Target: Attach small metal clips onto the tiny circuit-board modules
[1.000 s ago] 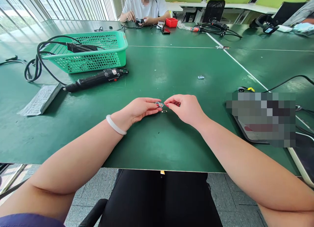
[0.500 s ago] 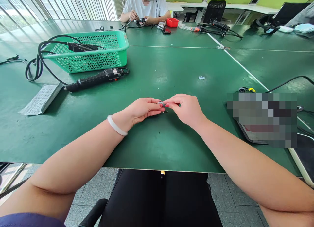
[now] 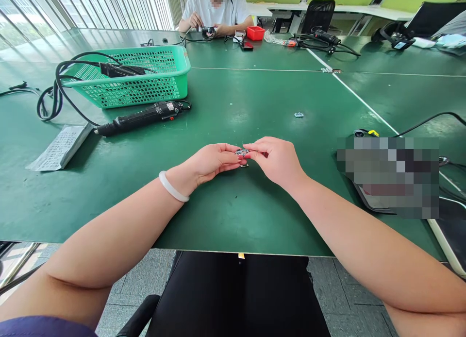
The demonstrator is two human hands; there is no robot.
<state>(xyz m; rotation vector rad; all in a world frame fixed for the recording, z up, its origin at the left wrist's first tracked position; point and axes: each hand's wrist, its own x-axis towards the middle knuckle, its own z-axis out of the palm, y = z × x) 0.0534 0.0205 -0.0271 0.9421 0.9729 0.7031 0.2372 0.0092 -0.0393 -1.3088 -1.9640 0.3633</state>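
Note:
My left hand (image 3: pixel 209 163) and my right hand (image 3: pixel 276 160) meet fingertip to fingertip over the green table (image 3: pixel 225 206). Between them both pinch a tiny metal part (image 3: pixel 241 153), grey with a bit of blue. Another small metal piece (image 3: pixel 244 165) lies on the table just below the fingertips. A white bangle (image 3: pixel 171 187) circles my left wrist.
A black electric screwdriver (image 3: pixel 140 117) lies to the left, its cable running to a green basket (image 3: pixel 134 77). A grey perforated sheet (image 3: pixel 60 146) is at far left. A small blue part (image 3: pixel 299 115) lies further back. A blurred device (image 3: pixel 389 176) sits right. Another person (image 3: pixel 214 9) works opposite.
My two hands have closed the gap and now touch at the fingertips around the tiny part. The arms have hardly shifted.

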